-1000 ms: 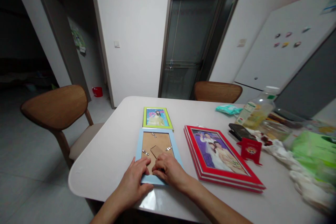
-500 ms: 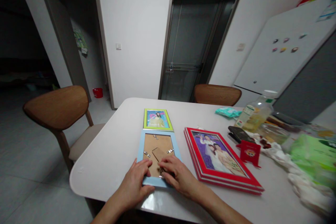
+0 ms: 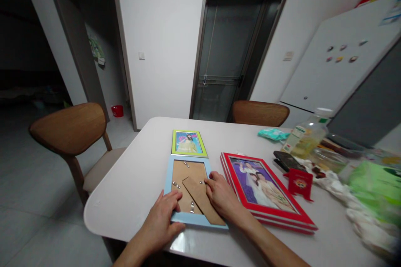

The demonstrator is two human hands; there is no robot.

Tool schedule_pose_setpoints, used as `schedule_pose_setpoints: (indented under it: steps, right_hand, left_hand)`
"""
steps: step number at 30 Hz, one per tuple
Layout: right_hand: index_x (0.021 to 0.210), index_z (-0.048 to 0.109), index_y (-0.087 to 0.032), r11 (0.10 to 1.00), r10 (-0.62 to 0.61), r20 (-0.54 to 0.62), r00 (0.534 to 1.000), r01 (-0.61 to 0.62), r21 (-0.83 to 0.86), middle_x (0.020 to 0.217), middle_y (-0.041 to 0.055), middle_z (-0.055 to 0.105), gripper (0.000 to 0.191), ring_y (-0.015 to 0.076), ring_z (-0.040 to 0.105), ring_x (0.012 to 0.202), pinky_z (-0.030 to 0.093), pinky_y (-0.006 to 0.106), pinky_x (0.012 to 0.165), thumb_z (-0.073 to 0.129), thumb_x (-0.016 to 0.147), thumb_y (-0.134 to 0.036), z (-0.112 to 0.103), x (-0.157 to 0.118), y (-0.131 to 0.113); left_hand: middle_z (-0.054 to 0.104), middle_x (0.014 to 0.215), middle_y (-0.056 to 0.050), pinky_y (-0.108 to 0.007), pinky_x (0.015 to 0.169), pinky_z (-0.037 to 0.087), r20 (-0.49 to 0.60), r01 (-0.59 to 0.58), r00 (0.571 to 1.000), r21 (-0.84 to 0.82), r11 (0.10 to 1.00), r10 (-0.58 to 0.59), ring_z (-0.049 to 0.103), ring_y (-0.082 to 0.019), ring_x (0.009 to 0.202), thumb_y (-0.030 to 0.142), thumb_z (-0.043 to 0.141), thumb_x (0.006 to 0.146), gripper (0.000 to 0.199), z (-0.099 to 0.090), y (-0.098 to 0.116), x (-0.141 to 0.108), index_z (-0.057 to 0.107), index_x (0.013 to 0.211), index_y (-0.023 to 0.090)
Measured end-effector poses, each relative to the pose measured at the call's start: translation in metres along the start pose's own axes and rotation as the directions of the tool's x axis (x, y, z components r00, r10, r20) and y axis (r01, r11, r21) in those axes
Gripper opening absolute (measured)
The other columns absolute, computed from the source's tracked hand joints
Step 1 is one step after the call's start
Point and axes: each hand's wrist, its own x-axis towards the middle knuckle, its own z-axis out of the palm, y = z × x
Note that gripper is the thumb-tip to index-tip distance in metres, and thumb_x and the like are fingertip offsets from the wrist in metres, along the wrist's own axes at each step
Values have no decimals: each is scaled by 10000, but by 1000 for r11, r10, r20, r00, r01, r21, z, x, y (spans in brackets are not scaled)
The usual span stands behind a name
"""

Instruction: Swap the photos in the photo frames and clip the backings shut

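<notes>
A light blue picture frame [image 3: 170,175] lies face down near the table's front edge, its brown backing board [image 3: 181,168] showing with a slanted stand flap [image 3: 200,200] and small metal clips. My left hand [image 3: 163,217] rests on the frame's lower left corner, fingers apart. At the right side of the frame, my right hand [image 3: 219,194] has its fingers drawn together at the right clip, which they partly cover. A green frame [image 3: 174,142] with a picture touches the blue frame's far edge. To the right sit stacked red frames [image 3: 266,210], the top one showing a photo of people.
On the right are a bottle [image 3: 305,133], a black object [image 3: 286,160], a red stand [image 3: 300,183], a teal packet [image 3: 273,134], crumpled white tissue [image 3: 369,227] and a green bag [image 3: 372,183]. Wooden chairs stand at left [image 3: 70,127] and behind [image 3: 260,112].
My right hand has moved from the bottom clip up and right to the right clip. The bottom clip and more of the stand flap now show. My left hand has stayed in place.
</notes>
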Motion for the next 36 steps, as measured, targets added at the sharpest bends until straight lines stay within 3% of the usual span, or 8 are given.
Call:
schedule_pose_setpoints:
  steps: [5, 11, 15, 19, 24, 26, 29, 36]
  right_hand:
    - [1014, 565, -205, 994, -79, -26, 997, 81, 79, 984, 77, 526, 274, 186, 437, 886, 328, 285, 745, 423, 781, -180, -3, 2, -26]
    - [911, 624, -247, 963, -238, 49, 970, 229, 145, 847, 47, 549, 232, 157, 433, 833, 304, 267, 703, 426, 802, -193, 9, 25, -61]
    - [808, 628, -216, 952, -304, 119, 945, 298, 67, 839, 47, 535, 167, 164, 414, 833, 280, 274, 666, 463, 792, -238, 13, 33, -61]
    - [896, 586, -209, 926, -374, 152, 915, 378, 8, 897, 60, 528, 171, 182, 401, 874, 275, 286, 663, 459, 798, -267, 10, 29, -60]
    - [849, 608, -225, 921, -390, 132, 911, 385, 62, 872, 39, 560, 158, 168, 438, 858, 291, 266, 680, 473, 785, -278, 10, 31, -58]
    - [867, 613, -233, 952, -296, 99, 950, 285, 113, 861, 26, 583, 187, 145, 472, 836, 306, 241, 691, 442, 798, -265, 12, 38, -54]
    - [940, 603, -214, 991, -38, 55, 998, 31, 131, 886, 40, 612, 239, 133, 519, 820, 326, 219, 684, 411, 803, -250, 16, 56, -44]
    - [754, 636, -188, 961, 260, 49, 964, -263, 81, 750, 62, 649, 206, 154, 566, 701, 320, 227, 554, 464, 754, -302, 32, 93, -23]
  left_hand:
    - [547, 1140, -58, -433, 1023, 141, -13, 0, 1000, -12, 1000, -1, 422, -192, 1122, 149, 588, 589, 257, 1, 1, 0, 527, 834, 196]
    - [573, 1101, -31, -425, 1013, 152, -32, 6, 999, -22, 1000, -7, 488, -186, 1040, 135, 595, 577, 184, 0, 3, 1, 531, 736, 201]
    - [581, 1083, -19, -424, 1012, 149, -35, -9, 999, -32, 999, 7, 497, -185, 1024, 133, 592, 577, 179, 1, 2, 2, 525, 726, 205]
    - [587, 1067, -20, -424, 1011, 154, -37, -1, 999, -24, 1000, 0, 498, -190, 1024, 139, 587, 575, 185, 1, 2, 2, 521, 735, 207]
    - [581, 1085, -31, -427, 1013, 155, -44, 4, 999, -30, 1000, -5, 492, -187, 1036, 135, 598, 565, 199, 1, 2, 0, 529, 738, 203]
    - [579, 1091, -31, -429, 1015, 154, -49, 3, 999, -34, 999, -4, 490, -186, 1039, 137, 603, 564, 203, 2, 2, -1, 535, 744, 202]
    - [577, 1096, -32, -437, 1019, 144, -49, 11, 999, -35, 999, -13, 488, -193, 1043, 152, 602, 571, 212, 3, 3, -3, 543, 767, 207]
    - [596, 1048, -42, -438, 1021, 146, -34, 19, 999, -36, 999, -20, 485, -203, 1043, 158, 593, 566, 301, 3, 5, -4, 555, 861, 204]
